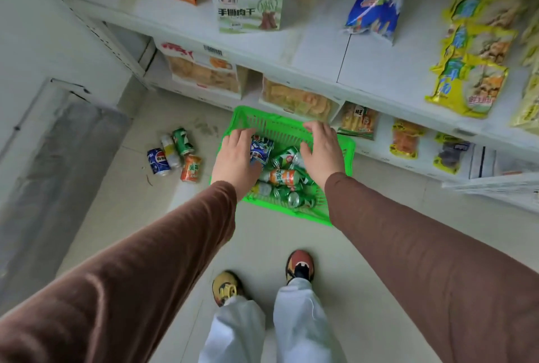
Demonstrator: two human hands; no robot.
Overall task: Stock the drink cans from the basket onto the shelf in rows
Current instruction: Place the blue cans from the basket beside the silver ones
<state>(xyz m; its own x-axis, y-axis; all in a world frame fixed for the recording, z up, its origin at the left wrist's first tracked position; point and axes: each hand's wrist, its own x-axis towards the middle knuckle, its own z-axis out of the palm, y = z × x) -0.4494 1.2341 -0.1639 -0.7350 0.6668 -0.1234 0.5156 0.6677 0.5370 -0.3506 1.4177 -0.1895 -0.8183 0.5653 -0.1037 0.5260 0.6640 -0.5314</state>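
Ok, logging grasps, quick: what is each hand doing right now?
Left hand: open, fingers spread above the blue drink can in the green plastic basket, holding nothing.
Right hand: open, over the basket, holding nothing.

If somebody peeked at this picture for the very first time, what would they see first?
Probably the bright green basket on the floor, full of drink cans lying every which way, with the left hand and right hand held open over it. Next, four loose cans on the floor to the basket's left. Then the white shelf above, stacked with colourful snack bags.
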